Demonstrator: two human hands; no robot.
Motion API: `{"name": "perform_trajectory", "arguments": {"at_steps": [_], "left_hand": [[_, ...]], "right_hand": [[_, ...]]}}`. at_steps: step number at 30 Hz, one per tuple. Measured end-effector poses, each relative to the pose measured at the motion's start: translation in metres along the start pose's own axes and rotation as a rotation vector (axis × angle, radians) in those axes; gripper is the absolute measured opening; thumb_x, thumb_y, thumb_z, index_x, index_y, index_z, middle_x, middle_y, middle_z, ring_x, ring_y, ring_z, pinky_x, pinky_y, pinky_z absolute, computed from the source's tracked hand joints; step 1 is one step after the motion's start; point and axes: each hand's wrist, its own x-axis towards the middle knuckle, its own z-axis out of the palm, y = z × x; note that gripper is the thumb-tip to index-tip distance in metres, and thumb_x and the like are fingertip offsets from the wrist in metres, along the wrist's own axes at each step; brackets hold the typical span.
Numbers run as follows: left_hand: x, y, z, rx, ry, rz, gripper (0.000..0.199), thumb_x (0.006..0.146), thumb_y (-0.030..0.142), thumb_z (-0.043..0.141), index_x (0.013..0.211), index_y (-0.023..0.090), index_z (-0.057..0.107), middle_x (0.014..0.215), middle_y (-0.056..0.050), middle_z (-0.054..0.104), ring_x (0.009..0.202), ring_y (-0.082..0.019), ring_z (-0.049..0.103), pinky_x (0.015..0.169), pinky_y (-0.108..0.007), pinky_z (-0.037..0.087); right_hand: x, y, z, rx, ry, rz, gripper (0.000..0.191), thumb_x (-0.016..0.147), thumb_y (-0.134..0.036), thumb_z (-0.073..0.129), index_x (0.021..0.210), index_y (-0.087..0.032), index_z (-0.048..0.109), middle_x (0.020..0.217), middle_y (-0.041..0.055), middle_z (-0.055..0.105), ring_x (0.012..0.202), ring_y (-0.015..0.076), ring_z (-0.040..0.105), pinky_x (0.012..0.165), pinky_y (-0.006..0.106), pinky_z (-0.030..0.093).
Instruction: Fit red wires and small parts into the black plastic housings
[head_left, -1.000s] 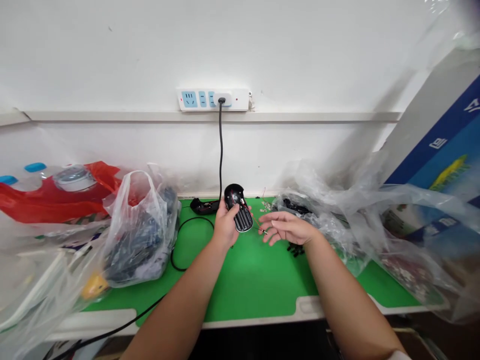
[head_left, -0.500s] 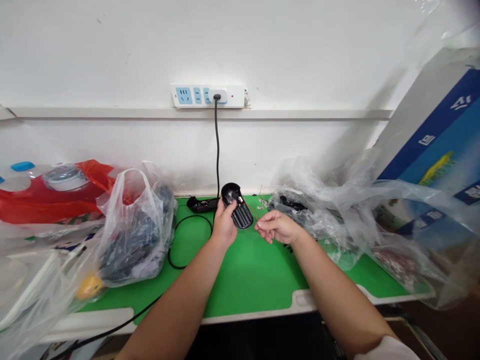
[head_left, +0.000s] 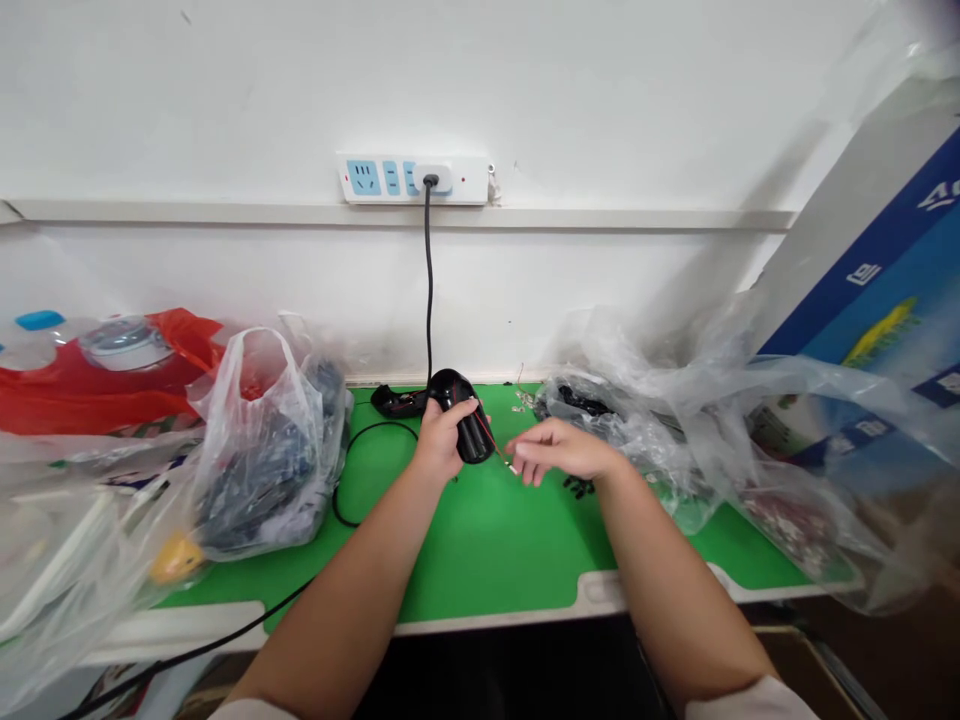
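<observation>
My left hand (head_left: 442, 437) is wrapped round a black plastic housing (head_left: 475, 440) with a rounded top and a ribbed lower part, thumb across its face. A thin red wire (head_left: 489, 432) runs over the housing and ends in a small pale tip (head_left: 511, 466) beyond its lower right edge. Right beside that tip, my right hand (head_left: 551, 450) has loosely bent fingers, parted from one another; no grip on the wire is visible. Behind my left hand lies another black curved part (head_left: 397, 402) on the green tabletop (head_left: 495, 560).
A black cable (head_left: 429, 280) drops from a white power strip (head_left: 416, 180) on the wall. Left are a clear bag of dark items (head_left: 262, 480) and a red bag (head_left: 82, 395). At right are crumpled clear plastic bags (head_left: 675, 450), small black pieces (head_left: 579, 487) and a blue box (head_left: 862, 320).
My right fingers have loosened from their pinch on the wire, whose tip now shows. The housing has turned slightly in my left hand, and the view has shifted a little.
</observation>
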Motion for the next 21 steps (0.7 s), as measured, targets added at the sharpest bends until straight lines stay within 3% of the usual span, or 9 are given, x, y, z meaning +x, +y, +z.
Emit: {"name": "perform_trajectory", "arguments": {"at_steps": [4,6,9,12,17,21], "left_hand": [[-0.004,0.002,0.002,0.034,-0.088,-0.078,0.046,0.06,0.024,0.073,0.096,0.024,0.045,0.078,0.0,0.063,0.06,-0.021,0.065,0.056,-0.037,0.053],[-0.007,0.001,0.003,0.032,-0.163,-0.118,0.045,0.061,0.023,0.073,0.095,0.024,0.044,0.077,0.0,0.063,0.063,-0.022,0.066,0.061,-0.04,0.054],[-0.011,-0.002,0.004,0.048,-0.239,-0.194,0.043,0.062,0.022,0.071,0.095,0.025,0.043,0.077,0.0,0.062,0.064,-0.023,0.066,0.062,-0.044,0.054],[-0.013,-0.003,0.004,0.074,-0.25,-0.248,0.041,0.064,0.022,0.069,0.094,0.025,0.043,0.077,0.0,0.061,0.06,-0.023,0.065,0.057,-0.042,0.053],[-0.015,-0.004,0.005,0.073,-0.266,-0.272,0.039,0.064,0.022,0.067,0.094,0.023,0.043,0.076,-0.001,0.061,0.058,-0.022,0.064,0.054,-0.04,0.053],[-0.016,-0.006,0.007,0.089,-0.271,-0.256,0.041,0.063,0.021,0.067,0.094,0.023,0.042,0.072,-0.001,0.061,0.056,-0.024,0.064,0.051,-0.038,0.052]], "right_hand": [[-0.023,-0.005,-0.03,0.045,0.383,0.024,0.049,0.079,-0.06,0.052,0.076,-0.013,0.063,0.06,0.0041,0.063,0.048,0.0112,0.058,0.043,0.022,0.047],[-0.033,-0.006,-0.038,-0.162,0.368,0.124,0.042,0.079,-0.054,0.055,0.068,-0.014,0.061,0.055,0.0032,0.06,0.043,0.0113,0.055,0.039,0.021,0.043],[-0.04,-0.003,-0.04,-0.516,0.234,0.342,0.027,0.076,-0.037,0.061,0.06,-0.015,0.06,0.052,0.0041,0.061,0.042,0.0128,0.055,0.04,0.022,0.043],[-0.036,0.003,-0.04,-0.715,0.25,0.467,0.015,0.073,-0.025,0.059,0.062,-0.015,0.063,0.053,0.0044,0.063,0.043,0.0136,0.056,0.042,0.022,0.041],[-0.021,0.012,-0.042,-0.921,0.335,0.41,0.019,0.071,-0.022,0.058,0.085,-0.016,0.07,0.068,0.0043,0.069,0.051,0.0129,0.058,0.049,0.022,0.039],[-0.013,0.016,-0.041,-1.067,0.353,0.366,0.016,0.069,-0.018,0.059,0.077,-0.017,0.073,0.076,0.005,0.071,0.063,0.0144,0.06,0.058,0.023,0.04]]}}
